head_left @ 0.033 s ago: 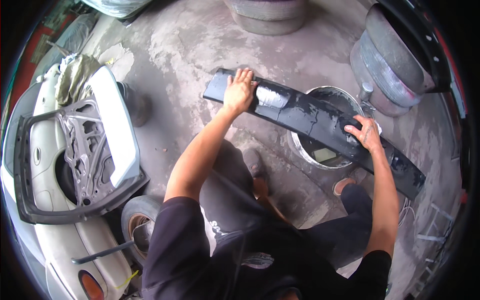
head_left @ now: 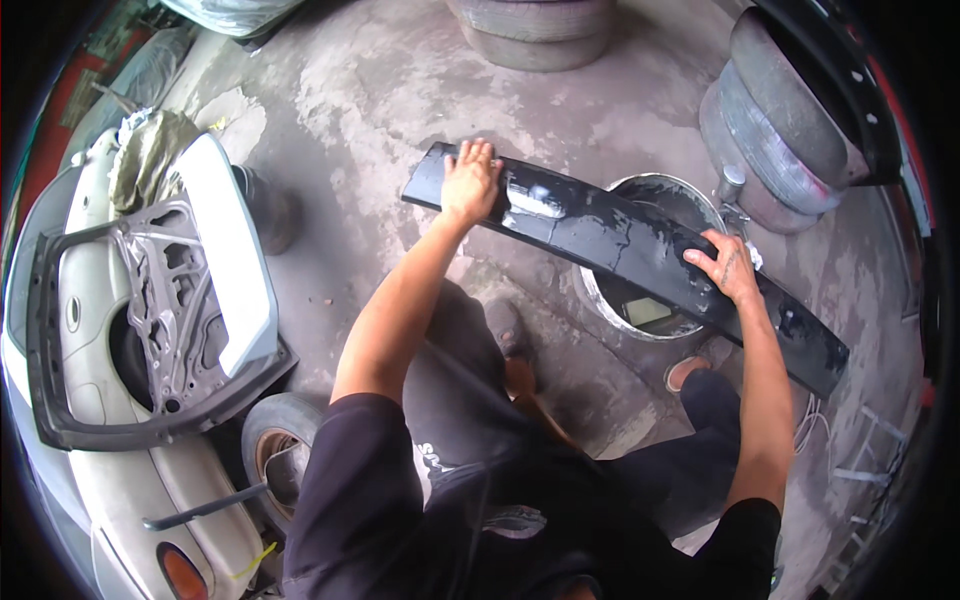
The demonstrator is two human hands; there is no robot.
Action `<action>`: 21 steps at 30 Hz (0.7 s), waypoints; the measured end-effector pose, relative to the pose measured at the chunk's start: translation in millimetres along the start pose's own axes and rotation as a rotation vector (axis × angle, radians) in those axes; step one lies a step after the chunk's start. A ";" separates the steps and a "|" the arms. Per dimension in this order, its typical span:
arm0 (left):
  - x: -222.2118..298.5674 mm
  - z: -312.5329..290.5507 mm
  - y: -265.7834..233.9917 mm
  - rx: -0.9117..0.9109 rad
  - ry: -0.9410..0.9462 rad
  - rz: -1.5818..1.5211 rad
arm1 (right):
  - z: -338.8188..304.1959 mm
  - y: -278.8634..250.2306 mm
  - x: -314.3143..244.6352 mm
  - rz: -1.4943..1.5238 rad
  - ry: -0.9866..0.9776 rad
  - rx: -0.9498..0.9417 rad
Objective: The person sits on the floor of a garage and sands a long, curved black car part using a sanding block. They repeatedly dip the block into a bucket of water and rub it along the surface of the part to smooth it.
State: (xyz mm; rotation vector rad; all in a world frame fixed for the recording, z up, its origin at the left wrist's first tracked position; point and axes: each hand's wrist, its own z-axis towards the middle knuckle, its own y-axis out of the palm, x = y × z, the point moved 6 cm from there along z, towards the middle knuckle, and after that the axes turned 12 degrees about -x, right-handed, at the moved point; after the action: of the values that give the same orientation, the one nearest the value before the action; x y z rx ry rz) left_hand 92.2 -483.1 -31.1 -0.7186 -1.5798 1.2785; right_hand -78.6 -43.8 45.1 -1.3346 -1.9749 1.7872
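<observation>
A long black panel (head_left: 600, 232), wet and patchy on its surface, lies slantwise across a round bucket with a pale rim (head_left: 603, 303). My left hand (head_left: 470, 183) rests flat near the panel's left end, fingers stretched toward the far edge. Whether anything is under that palm is hidden. Further right, my right hand (head_left: 733, 265) grips the panel, thumb on its top face and fingers toward the far edge. Beneath the panel, inside the bucket, shows a pale, flat rectangular piece (head_left: 647, 310).
Left of me are a car tailgate frame (head_left: 50, 330), a cream bumper (head_left: 160, 490) with an orange lamp, and a wheel (head_left: 275, 440). Wheel-like stacked cylinders (head_left: 765, 150) stand at right, and another (head_left: 535, 35) at the far side. A cable (head_left: 812, 425) lies at right.
My left hand has slid slightly left along the panel, and my right hand has shifted a little left. The panel has moved very slightly left.
</observation>
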 end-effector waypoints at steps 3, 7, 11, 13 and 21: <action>-5.9 0.9 11.1 0.024 -0.163 0.062 | 14.2 9.5 4.5 -0.072 -0.083 0.086; 32.2 -15.2 15.0 0.071 0.043 0.001 | -12.6 15.2 -24.7 -0.257 -0.168 0.202; 91.5 -41.0 14.2 0.047 0.292 -0.079 | -42.7 68.5 -61.4 -0.424 -0.157 -0.077; 96.2 -37.3 10.8 -0.078 0.350 -0.093 | -29.8 76.0 -44.2 -0.409 -0.078 0.007; -0.2 9.4 1.5 -0.031 0.009 0.224 | -16.1 74.5 -51.3 -0.407 -0.048 0.103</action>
State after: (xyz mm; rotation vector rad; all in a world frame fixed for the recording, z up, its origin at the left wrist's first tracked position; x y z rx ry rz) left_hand 83.4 -486.6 -32.6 -0.9403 -1.5476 1.4116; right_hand -1.3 -75.9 7.1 -0.7923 -1.9702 1.7065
